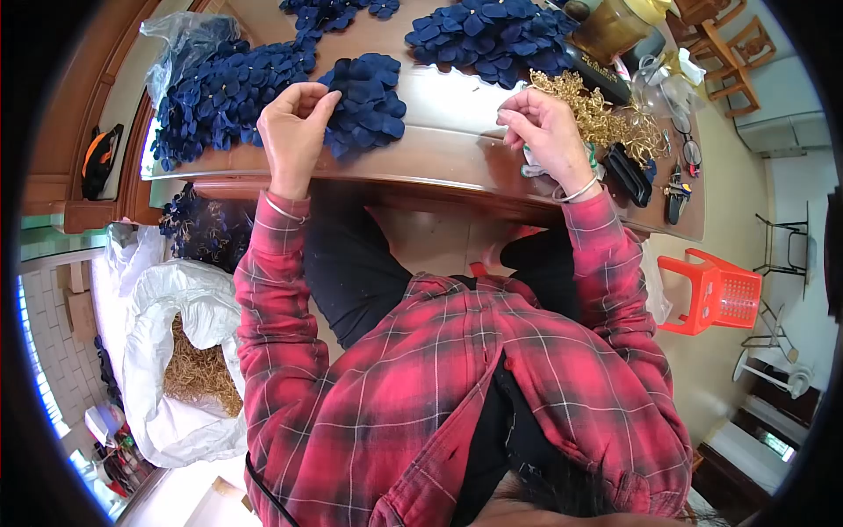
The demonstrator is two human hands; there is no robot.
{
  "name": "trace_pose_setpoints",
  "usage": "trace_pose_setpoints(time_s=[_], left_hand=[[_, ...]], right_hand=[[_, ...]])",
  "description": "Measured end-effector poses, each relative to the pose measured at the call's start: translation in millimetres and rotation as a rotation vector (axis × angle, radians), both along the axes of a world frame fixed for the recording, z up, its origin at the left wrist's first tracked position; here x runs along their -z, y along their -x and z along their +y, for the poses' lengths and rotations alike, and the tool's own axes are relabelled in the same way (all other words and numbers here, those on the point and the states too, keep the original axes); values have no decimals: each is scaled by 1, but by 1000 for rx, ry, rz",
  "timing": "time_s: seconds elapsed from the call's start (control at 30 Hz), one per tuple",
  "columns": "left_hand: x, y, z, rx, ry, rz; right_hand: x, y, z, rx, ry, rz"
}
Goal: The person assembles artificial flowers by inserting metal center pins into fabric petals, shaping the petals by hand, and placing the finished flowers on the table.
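My left hand [297, 130] is closed in a pinch at the left edge of a cluster of dark blue fabric flowers [367, 101], at the table's near side. Its thumb and forefinger meet on the petals. Across a bare pale strip of table, my right hand [546, 132] hovers with thumb and fingertips drawn together; whatever lies between them is too small to make out. Just beyond it lies a heap of gold, wiry stems [588, 107]. More blue fabric flowers [230, 101] are piled left of my left hand, and another pile [492, 37] sits at the back.
On the right of the table [439, 158] are a black box [599, 77], a yellow-lidded jar [615, 31], glasses [691, 151], a black case [627, 174] and pliers [676, 195]. A white sack [149, 351] of gold stems stands at left, a red stool [716, 294] at right.
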State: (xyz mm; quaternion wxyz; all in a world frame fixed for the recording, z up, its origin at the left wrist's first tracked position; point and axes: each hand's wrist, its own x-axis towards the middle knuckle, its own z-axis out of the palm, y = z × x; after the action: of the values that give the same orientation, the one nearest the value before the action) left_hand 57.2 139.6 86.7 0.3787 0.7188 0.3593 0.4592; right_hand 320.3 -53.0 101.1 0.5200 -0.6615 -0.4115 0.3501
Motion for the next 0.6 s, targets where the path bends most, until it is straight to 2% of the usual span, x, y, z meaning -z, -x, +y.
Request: trace_pose_setpoints(time_s=[0.13,0.6], left_hand=[[-4,3,1,31,161,-85],[-3,11,8,-7,54,28]], right_hand=[[-1,2,-4,-28,4,16],[4,3,-9,-52,5,65]])
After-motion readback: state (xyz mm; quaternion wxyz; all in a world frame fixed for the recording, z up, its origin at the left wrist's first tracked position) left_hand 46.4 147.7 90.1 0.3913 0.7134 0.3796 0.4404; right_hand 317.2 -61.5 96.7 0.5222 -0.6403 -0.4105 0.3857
